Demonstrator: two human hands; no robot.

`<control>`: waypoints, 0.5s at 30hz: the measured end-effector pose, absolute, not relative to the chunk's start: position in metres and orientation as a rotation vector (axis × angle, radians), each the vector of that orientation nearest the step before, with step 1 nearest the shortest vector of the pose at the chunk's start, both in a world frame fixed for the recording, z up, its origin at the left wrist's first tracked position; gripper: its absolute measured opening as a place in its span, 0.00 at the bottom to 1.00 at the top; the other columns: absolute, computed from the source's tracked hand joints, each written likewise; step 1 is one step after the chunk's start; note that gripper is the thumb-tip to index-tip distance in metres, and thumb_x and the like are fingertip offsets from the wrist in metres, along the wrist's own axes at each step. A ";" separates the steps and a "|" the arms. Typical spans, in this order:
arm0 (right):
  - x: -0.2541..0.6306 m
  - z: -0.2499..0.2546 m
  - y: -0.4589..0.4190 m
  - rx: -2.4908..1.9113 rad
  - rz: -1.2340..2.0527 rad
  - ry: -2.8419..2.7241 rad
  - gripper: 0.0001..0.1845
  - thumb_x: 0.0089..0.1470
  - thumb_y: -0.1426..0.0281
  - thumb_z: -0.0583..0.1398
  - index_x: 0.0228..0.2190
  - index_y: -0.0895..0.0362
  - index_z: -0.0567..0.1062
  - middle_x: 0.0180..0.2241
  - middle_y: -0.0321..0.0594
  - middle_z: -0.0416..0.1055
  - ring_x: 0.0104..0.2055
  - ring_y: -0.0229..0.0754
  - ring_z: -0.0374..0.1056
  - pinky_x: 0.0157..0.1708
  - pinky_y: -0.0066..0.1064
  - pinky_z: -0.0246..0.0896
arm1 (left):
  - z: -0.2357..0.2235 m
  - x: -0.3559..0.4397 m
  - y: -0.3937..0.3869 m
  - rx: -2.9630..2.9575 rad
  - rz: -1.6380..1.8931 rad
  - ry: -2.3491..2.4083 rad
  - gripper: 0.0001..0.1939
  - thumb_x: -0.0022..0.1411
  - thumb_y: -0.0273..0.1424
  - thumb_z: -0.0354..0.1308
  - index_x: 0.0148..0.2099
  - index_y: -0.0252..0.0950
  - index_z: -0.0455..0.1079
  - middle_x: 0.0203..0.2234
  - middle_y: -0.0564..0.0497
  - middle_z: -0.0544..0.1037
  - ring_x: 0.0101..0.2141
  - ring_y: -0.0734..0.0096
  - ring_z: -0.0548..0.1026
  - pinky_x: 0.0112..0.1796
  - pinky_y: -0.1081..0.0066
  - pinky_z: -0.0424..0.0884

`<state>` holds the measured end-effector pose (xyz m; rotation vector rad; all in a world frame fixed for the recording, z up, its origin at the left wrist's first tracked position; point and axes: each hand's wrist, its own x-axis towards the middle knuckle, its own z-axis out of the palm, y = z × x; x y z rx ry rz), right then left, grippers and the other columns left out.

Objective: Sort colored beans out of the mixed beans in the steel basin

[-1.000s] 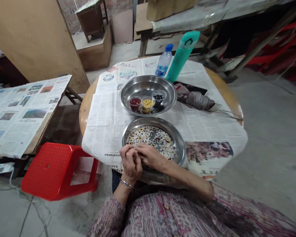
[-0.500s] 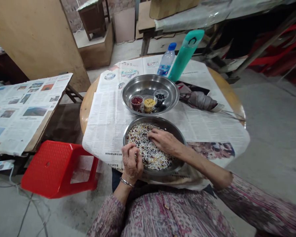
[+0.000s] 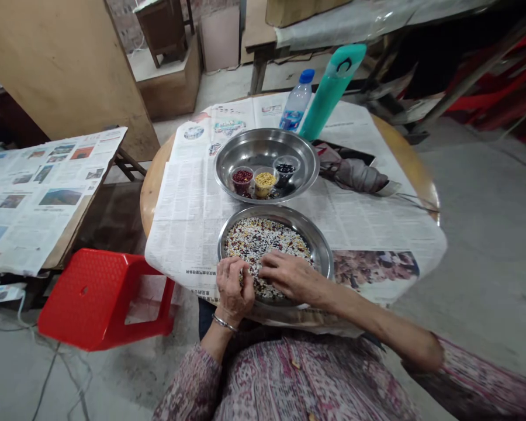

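Left hand (image 3: 233, 286): curled at the steel basin's (image 3: 321, 260) near rim, any grip hidden
Right hand (image 3: 291, 276): open, fingers spread on the mixed beans (image 3: 263, 242)
Beans: inside the basin
Beyond basin: a steel bowl (image 3: 263, 133)

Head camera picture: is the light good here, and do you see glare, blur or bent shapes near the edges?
Head view: soft, even light, faint shadows; the upper steel basin has pale glare on its inner wall; the right sleeve looks slightly blurred at the lower edge; the round table looks stretched by wide-angle distortion.
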<state>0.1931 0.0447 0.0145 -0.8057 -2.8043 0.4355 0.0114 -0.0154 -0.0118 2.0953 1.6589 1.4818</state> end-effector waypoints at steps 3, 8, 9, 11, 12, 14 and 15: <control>0.193 0.011 0.059 -1.097 0.260 -2.678 0.11 0.56 0.79 0.55 0.36 0.56 0.76 0.37 0.44 0.71 0.42 0.46 0.65 0.39 0.34 0.63 | -0.010 0.012 -0.015 2.102 1.475 1.656 0.08 0.63 0.20 0.51 0.41 0.36 0.66 0.35 0.46 0.74 0.39 0.65 0.71 0.41 0.63 0.70; 0.194 0.018 0.074 -1.325 0.147 -2.496 0.10 0.55 0.74 0.57 0.38 0.56 0.75 0.45 0.48 0.71 0.48 0.52 0.63 0.45 0.40 0.63 | -0.009 0.012 -0.015 2.094 1.460 1.645 0.08 0.62 0.20 0.51 0.41 0.36 0.66 0.35 0.47 0.73 0.40 0.65 0.71 0.42 0.63 0.69; 0.191 0.018 0.074 -1.343 0.153 -2.480 0.11 0.55 0.71 0.58 0.41 0.57 0.75 0.47 0.49 0.70 0.49 0.53 0.62 0.45 0.42 0.63 | -0.009 0.012 -0.015 2.095 1.462 1.648 0.08 0.62 0.20 0.51 0.40 0.36 0.66 0.35 0.47 0.73 0.39 0.65 0.71 0.42 0.63 0.69; 0.184 0.016 0.073 -1.350 0.197 -2.489 0.17 0.55 0.67 0.59 0.46 0.56 0.73 0.49 0.49 0.69 0.50 0.54 0.62 0.45 0.42 0.63 | -0.008 0.012 -0.015 2.100 1.465 1.654 0.08 0.62 0.20 0.51 0.40 0.36 0.66 0.35 0.47 0.73 0.39 0.65 0.71 0.42 0.63 0.69; 0.179 0.014 0.071 -1.335 0.241 -2.513 0.17 0.55 0.67 0.59 0.46 0.56 0.73 0.48 0.49 0.69 0.49 0.53 0.62 0.45 0.41 0.63 | -0.008 0.012 -0.015 2.100 1.465 1.653 0.08 0.62 0.20 0.51 0.40 0.36 0.66 0.35 0.47 0.73 0.39 0.65 0.71 0.42 0.63 0.69; 0.170 0.011 0.068 -1.284 0.356 -2.572 0.12 0.56 0.72 0.57 0.42 0.56 0.74 0.43 0.46 0.70 0.46 0.48 0.65 0.44 0.36 0.63 | -0.008 0.012 -0.015 2.096 1.463 1.650 0.08 0.62 0.20 0.51 0.40 0.36 0.66 0.35 0.47 0.73 0.39 0.65 0.71 0.42 0.63 0.69; 0.166 0.010 0.066 -1.260 0.414 -2.594 0.10 0.56 0.74 0.56 0.39 0.56 0.75 0.40 0.45 0.70 0.43 0.45 0.66 0.43 0.33 0.62 | -0.008 0.012 -0.014 2.098 1.463 1.648 0.08 0.62 0.20 0.51 0.40 0.36 0.66 0.35 0.47 0.73 0.39 0.65 0.71 0.42 0.63 0.69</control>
